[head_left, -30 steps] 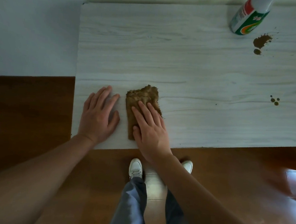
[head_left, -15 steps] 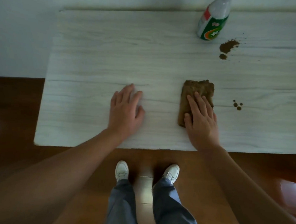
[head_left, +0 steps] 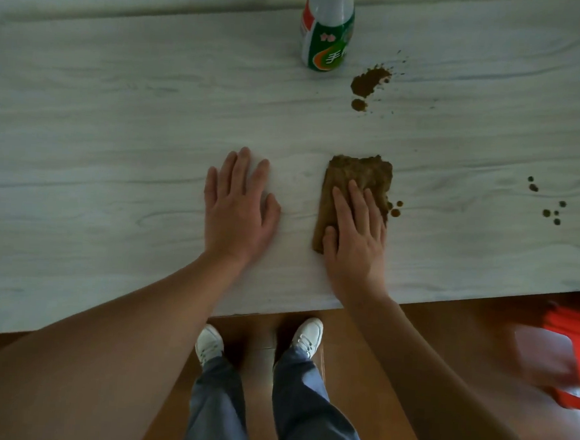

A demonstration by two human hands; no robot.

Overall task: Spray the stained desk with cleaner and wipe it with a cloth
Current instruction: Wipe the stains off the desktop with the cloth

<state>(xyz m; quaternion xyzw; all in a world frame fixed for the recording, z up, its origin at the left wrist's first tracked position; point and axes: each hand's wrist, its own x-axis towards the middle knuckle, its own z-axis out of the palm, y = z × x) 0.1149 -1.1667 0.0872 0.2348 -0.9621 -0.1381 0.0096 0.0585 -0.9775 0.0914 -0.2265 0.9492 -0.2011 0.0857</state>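
Observation:
A folded brown cloth (head_left: 355, 176) lies flat on the pale wood-grain desk (head_left: 117, 121). My right hand (head_left: 356, 234) presses flat on the cloth's near half, fingers extended. My left hand (head_left: 239, 209) rests palm-down on the bare desk to the cloth's left, holding nothing. Small brown drops (head_left: 395, 209) sit at the cloth's right edge. A larger brown stain (head_left: 368, 84) is farther back, and a scatter of dark drops (head_left: 545, 203) lies to the right. The cleaner bottle (head_left: 325, 33), white with a green label, stands at the back next to the large stain.
The desk's near edge (head_left: 448, 296) runs just behind my wrists. Below it is brown wooden floor with my legs and white shoes (head_left: 308, 334). A red object (head_left: 574, 353), blurred, sits on the floor at the right. A light wall lies beyond the desk.
My right hand has slid the cloth rightward along the desk, up to the small drops. My left hand moved right too, and the view shifted right along the desk.

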